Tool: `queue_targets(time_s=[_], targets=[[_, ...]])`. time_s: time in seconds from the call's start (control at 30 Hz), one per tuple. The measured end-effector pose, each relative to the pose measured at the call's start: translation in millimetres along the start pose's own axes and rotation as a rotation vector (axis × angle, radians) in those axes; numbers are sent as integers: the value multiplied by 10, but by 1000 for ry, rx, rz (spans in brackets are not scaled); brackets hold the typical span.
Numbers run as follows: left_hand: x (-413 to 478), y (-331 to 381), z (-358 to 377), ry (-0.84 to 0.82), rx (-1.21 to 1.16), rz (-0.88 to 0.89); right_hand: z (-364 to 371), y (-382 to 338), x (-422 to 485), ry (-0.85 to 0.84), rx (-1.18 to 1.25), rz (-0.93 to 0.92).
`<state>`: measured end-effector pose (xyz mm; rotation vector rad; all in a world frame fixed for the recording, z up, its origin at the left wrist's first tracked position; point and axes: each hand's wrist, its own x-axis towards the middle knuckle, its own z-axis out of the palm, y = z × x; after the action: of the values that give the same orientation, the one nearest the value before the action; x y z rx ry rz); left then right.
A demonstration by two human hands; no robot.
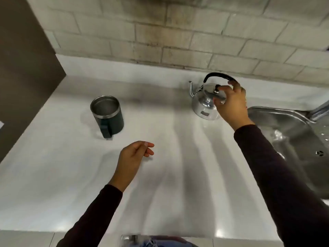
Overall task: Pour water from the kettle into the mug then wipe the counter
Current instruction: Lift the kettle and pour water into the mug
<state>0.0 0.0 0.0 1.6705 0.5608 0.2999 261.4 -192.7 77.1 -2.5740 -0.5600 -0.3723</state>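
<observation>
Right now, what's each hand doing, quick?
Left hand: empty, fingers loosely curled, above the counter.
Right hand: open, fingers at the kettle lid; a firm grip cannot be told.

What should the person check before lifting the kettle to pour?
1. Mug upright, mouth open: ok.
2. Kettle standing on the counter, lid on: ok.
3. Right hand gripping the kettle handle: not ok; fingers are by the lid knob and handle end, not closed around it.
4. Left hand free, clear of the mug: ok.
5. Water in the kettle: cannot tell.
6. Cloth ready for wiping: cannot tell; none in view.
</observation>
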Motion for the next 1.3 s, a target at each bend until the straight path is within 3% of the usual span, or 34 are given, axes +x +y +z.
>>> queue_targets(time_s=[0.2,0.37,0.47,0.67,0.83,1.03,1.3], targets=[[169,126,198,138,-53,-35,198,293,995,-253,-151,41],[187,138,189,180,-40,-66,208,444,1261,-296,187,54],[192,109,120,193,-50,-53,150,389,1132,-283,237,-2],[183,92,-76,175,-23,-34,-264,-235,737,-233,309,-199],[94,106,-300,179,-51,-38,-546,-906,432,-333,339,-350],[-26,119,-601,199,-92,-23,-536,-1730,137,-490,135,-587],[-103,26,-942,241,-143,-30,-325,-2367,138,-494,-77,-705]])
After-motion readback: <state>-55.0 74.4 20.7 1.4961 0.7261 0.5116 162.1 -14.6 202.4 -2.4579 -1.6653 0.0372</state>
